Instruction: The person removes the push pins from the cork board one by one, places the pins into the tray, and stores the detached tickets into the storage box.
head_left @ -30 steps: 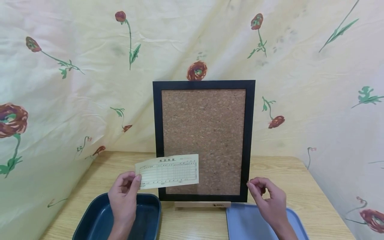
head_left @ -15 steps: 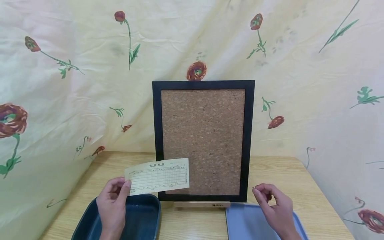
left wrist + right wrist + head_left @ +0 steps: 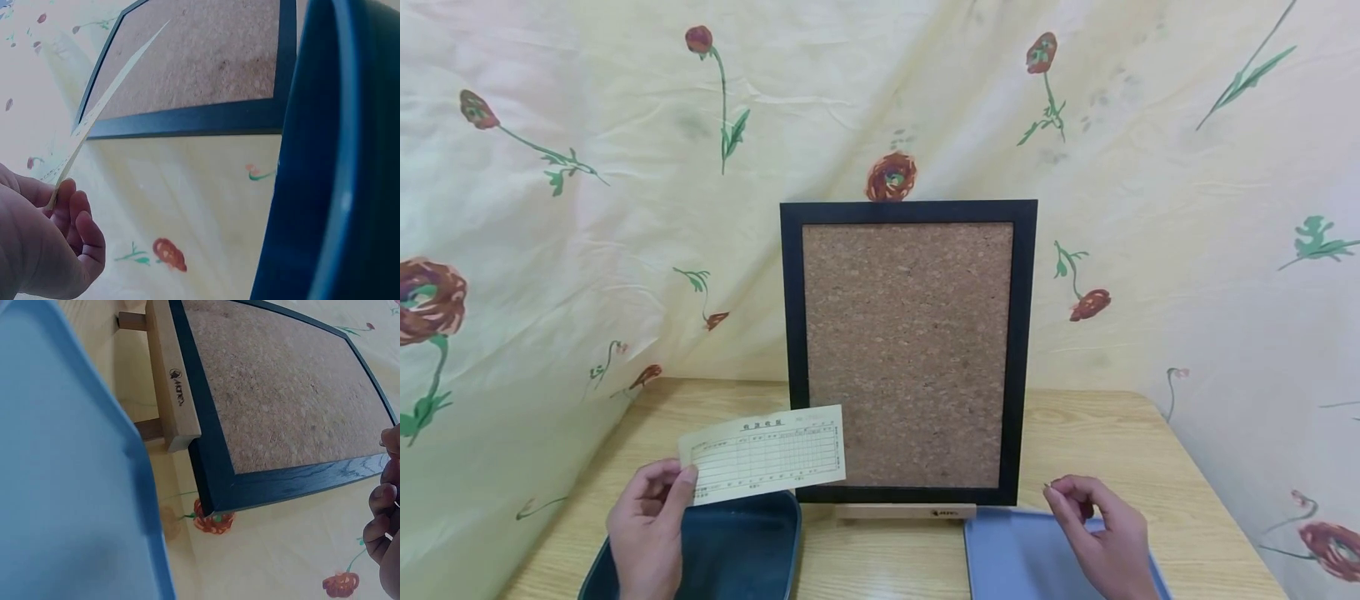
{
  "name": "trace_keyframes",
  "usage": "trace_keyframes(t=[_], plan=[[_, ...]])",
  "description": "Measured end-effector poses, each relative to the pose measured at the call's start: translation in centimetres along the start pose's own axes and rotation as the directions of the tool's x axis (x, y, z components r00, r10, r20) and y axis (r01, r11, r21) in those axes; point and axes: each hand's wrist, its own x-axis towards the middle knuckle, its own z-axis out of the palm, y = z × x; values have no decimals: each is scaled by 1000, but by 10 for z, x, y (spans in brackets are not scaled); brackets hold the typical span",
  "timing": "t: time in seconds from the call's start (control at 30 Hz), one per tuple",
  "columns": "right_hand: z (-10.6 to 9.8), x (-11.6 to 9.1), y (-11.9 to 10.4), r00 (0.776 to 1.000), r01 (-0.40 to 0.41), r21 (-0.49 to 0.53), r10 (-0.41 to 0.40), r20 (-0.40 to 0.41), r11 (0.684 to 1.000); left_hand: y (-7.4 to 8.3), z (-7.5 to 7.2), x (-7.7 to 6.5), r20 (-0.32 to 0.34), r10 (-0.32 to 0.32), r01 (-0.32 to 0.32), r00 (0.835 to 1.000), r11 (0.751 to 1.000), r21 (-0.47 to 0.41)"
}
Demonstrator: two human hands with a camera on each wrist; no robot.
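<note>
My left hand (image 3: 651,525) pinches a printed paper slip (image 3: 767,454), a form with a ruled table, by its left end, above the dark blue tray. The left wrist view shows the slip (image 3: 106,100) nearly edge-on between thumb and fingers. Over the light blue tray, my right hand (image 3: 1101,525) pinches a tiny metal pin (image 3: 1047,485) between thumb and index fingertip; most of it is hidden. Behind and between both hands stands a cork board (image 3: 910,350) with a black frame, its lower left part covered by the slip. Neither hand touches the board.
A wooden stand (image 3: 906,511) supports the board's lower edge. The dark blue tray (image 3: 796,533) is at left, the light blue tray (image 3: 973,550) at right, both on a wooden table (image 3: 880,567). A flowered cloth (image 3: 625,208) hangs behind.
My left hand has drawn left and down with the paper slip, uncovering more of the cork board. My right hand has moved right and down, away from the frame, still pinching the pin.
</note>
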Motion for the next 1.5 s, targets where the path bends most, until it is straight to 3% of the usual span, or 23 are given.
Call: trace_keyframes(t=[0.13, 0.47, 0.73, 0.93, 1.07, 1.2, 1.37, 1.5], plan=[[-2, -4, 0, 998, -56, -30, 56, 4, 998, -3, -9, 3, -5, -27, 28, 1000, 999, 16], [-8, -11, 4, 994, -100, -93, 104, 45, 991, -7, -26, 9, -40, -69, 65, 997, 992, -105], [-11, -18, 10, 995, -79, -141, 87, 56, 987, -14, -41, 16, -64, -94, 90, 994, 994, -56], [-13, -23, 11, 988, -86, -180, 107, 108, 980, -24, -58, 25, -69, -176, 173, 982, 984, -46], [-14, -25, 13, 983, -96, -194, 123, 133, 976, -30, -72, 30, -59, -241, 243, 969, 970, 25], [-16, -28, 15, 977, -115, -203, 148, 154, 972, -33, -79, 33, -47, -271, 275, 961, 944, 181], [-17, -31, 17, 978, -113, -192, 143, 149, 975, -36, -86, 35, -18, -255, 244, 967, 899, 364], [-16, -33, 19, 984, -119, -174, 139, 112, 978, -39, -90, 35, 17, -240, 214, 971, 895, 391]])
